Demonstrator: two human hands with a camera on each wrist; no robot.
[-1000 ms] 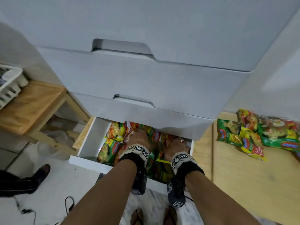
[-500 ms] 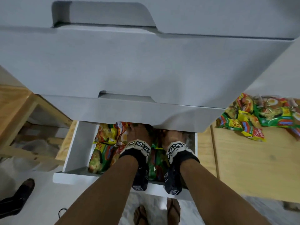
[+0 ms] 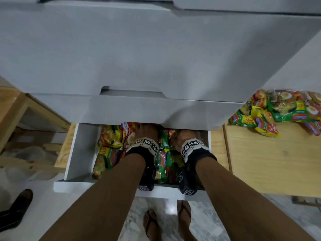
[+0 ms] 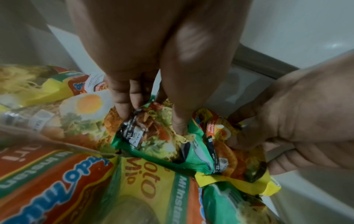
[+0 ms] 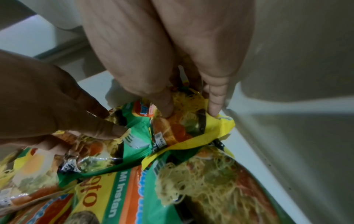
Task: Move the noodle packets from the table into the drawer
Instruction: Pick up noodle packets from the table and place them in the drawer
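Low in the frame, our left hand (image 4: 145, 63) and right hand (image 5: 172, 57) pinch light, crinkly noodle packets (image 4: 164, 145) by their soft edges

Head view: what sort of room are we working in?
Probably a home kitchen or pantry corner: white drawers, instant noodle packets on a wooden table, flip-flops on a marble-look floor.
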